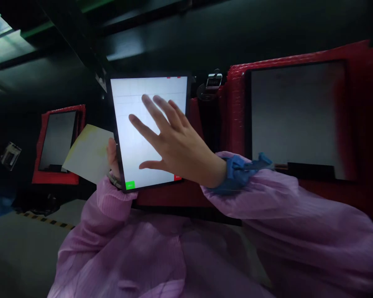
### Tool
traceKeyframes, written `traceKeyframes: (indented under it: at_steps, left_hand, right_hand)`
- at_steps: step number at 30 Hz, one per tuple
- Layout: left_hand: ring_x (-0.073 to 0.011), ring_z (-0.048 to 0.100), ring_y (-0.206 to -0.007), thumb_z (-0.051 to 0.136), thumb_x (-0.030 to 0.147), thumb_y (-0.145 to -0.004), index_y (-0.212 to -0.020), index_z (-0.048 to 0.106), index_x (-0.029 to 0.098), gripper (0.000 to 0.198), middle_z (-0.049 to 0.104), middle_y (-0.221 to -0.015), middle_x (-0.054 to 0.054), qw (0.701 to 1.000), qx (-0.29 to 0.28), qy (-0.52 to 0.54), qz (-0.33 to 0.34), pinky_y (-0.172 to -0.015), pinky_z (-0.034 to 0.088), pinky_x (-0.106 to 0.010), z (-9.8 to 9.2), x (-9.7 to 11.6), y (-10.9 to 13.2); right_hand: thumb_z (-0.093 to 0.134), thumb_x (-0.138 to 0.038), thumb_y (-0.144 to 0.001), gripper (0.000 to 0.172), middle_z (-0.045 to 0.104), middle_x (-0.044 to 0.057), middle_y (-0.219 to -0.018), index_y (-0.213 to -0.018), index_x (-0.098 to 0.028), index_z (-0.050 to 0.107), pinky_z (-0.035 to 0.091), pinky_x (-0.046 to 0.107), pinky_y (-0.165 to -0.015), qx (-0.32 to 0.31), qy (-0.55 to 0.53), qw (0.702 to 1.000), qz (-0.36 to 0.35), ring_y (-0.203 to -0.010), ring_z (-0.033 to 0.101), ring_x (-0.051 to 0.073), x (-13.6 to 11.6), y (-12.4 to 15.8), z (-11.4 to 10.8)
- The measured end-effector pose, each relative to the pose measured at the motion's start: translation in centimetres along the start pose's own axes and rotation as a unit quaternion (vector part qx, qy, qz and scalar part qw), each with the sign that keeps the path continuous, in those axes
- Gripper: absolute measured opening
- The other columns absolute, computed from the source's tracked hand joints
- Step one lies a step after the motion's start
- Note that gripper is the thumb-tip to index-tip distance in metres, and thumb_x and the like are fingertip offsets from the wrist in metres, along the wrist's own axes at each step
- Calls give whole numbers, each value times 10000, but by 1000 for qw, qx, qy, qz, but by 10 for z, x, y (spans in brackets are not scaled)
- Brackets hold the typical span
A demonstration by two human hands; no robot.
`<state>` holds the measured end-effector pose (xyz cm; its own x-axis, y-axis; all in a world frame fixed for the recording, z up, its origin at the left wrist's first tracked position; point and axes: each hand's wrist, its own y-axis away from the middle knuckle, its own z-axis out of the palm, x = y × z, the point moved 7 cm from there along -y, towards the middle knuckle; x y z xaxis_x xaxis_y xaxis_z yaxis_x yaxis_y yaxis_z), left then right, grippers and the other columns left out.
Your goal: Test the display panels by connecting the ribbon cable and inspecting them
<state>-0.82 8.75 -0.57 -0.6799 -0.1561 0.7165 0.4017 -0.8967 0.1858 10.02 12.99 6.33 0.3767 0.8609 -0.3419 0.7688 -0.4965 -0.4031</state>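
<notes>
A tablet-like panel (124, 153) with a lit white screen is held up near the middle, slightly tilted. Small red marks show at its top edge, a green box at its lower left corner and a red one at its lower right. My left hand (113, 157) grips the panel's left edge, its palm hidden behind it. My right hand (182, 151) is spread over the screen with fingers apart and holds nothing; whether it touches the glass cannot be told. A blue band (239, 171) is tied round my right wrist.
At the right, a large dark-screened panel (292, 116) lies on red wrap (236, 103), with a metal clip (214, 80) beside it. A smaller panel (57, 140) on red padding and a pale sheet (88, 153) are at the left. Yellow-black tape (46, 219) marks the lower left.
</notes>
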Motion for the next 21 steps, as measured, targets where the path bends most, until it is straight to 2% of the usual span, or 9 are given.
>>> traceKeyframes:
  at_steps: [5,8,10,12,14,16,19,21]
  left_hand:
    - [-151,481,-1394,253,535,-1031,-1414,526,199,578,708,-1256,-10,998,60,13,10,-1169,365,-264,-16,5,-8]
    - [-136,518,-1352,259,525,-1038,-1400,525,162,578,720,-1218,-16,997,70,25,7,-1155,373,-237,-14,4,-10]
    - [-149,520,-1353,267,521,-1037,-1399,528,166,570,705,-1250,-23,998,49,23,30,-1158,386,-266,-6,5,-9]
    - [-175,527,-1353,269,557,-1022,-1397,546,207,583,690,-1287,-21,999,11,19,49,-1157,409,-303,2,6,-7]
    - [-213,573,-1313,276,629,-988,-1383,573,278,607,696,-1281,-13,999,-21,13,26,-1127,460,-352,7,3,-5]
    - [-249,630,-1240,294,681,-956,-1367,592,329,617,718,-1237,-12,999,-28,8,-14,-1060,525,-401,4,-2,-4]
    - [-270,655,-1199,320,688,-949,-1362,598,327,615,743,-1178,-27,999,-4,7,-38,-960,584,-427,-6,-1,-3]
    - [-288,633,-1233,300,699,-949,-1367,595,303,647,742,-1182,-45,999,6,2,-52,-957,581,-451,-8,0,-2]
  right_hand:
    - [594,-198,-946,433,523,162,-1473,-1374,-151,553,460,493,-1126,32,31,999,-25,-1361,497,298,-11,2,21]
    - [448,-106,-991,357,637,138,-1331,-1306,-132,612,544,400,-1010,43,21,998,-47,-1181,615,238,-13,1,18]
    - [410,-144,-1016,364,668,110,-1265,-1324,-152,606,555,381,-977,60,-6,998,-33,-1128,626,218,-7,-1,2]
    - [389,-196,-1032,373,673,101,-1233,-1344,-162,590,549,387,-983,95,-29,995,10,-1109,619,211,6,-2,-23]
    - [388,-234,-1030,389,649,116,-1262,-1368,-162,567,535,415,-1011,130,-29,989,58,-1139,600,227,19,-2,-47]
    - [462,-307,-1007,455,577,139,-1367,-1442,-176,491,491,491,-1073,135,-8,987,85,-1246,545,282,28,-1,-59]
    - [683,-432,-884,801,365,176,-1559,-1557,-213,306,345,670,-1146,97,26,992,81,-1443,335,418,34,1,-50]
    - [793,-416,-789,983,244,196,-1618,-1578,-228,238,296,742,-1134,75,25,995,58,-1492,216,476,34,3,-37]
